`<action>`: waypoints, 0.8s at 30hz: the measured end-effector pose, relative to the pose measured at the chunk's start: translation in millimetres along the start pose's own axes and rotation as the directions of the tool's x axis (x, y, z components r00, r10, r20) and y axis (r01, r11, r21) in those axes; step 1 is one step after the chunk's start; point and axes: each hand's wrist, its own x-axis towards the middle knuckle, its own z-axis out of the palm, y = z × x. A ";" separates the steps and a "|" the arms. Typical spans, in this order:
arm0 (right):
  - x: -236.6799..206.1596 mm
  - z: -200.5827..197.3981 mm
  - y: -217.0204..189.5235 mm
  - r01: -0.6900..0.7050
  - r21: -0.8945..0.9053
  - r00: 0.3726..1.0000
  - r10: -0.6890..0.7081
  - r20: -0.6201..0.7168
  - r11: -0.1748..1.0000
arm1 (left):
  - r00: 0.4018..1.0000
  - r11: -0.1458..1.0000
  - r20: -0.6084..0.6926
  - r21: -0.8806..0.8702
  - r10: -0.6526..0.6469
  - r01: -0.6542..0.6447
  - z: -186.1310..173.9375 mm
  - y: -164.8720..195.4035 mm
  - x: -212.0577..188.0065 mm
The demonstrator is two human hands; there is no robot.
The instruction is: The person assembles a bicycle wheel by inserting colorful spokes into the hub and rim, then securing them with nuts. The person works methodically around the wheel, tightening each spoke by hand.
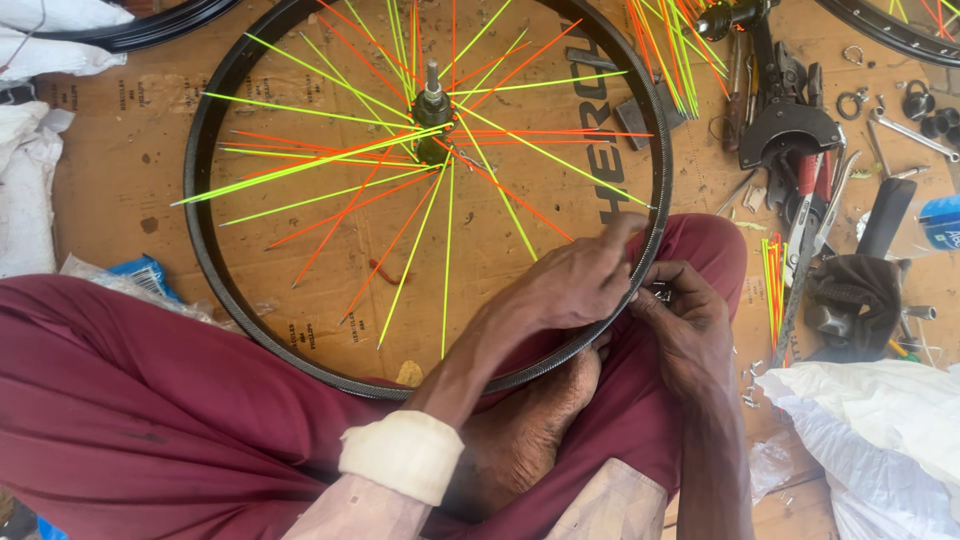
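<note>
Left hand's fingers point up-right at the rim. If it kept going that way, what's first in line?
The left hand already sits at the black wheel rim, so the rim comes first. Beyond it lie bare cardboard and then the black tool, though depth is unclear.

Inside the black rim (205, 250), orange and yellow-green spokes (330, 175) fan from the hub (433, 105), leaving narrow wedges over the cardboard (120, 170). At three o'clock, scattered tools (800, 150) crowd the floor; at nine o'clock, cardboard lies open beside white sacks (25, 190).
</note>
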 end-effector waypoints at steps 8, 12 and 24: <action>-1.3 1.3 -2.9 0.029 -0.013 0.999 -0.029 0.025 0.999 | 0.999 0.991 -0.003 -0.123 0.047 -0.047 -3.6 1.0 1.9; -2.5 2.9 -6.9 0.004 -0.037 1.000 -0.004 0.012 0.999 | 0.996 0.996 0.017 -0.008 -0.083 0.083 -3.3 1.1 2.0; -13.1 -6.1 -20.1 -0.089 0.250 0.982 0.127 -0.142 0.964 | 1.000 0.981 0.016 0.196 0.006 -0.009 -10.1 30.3 -18.0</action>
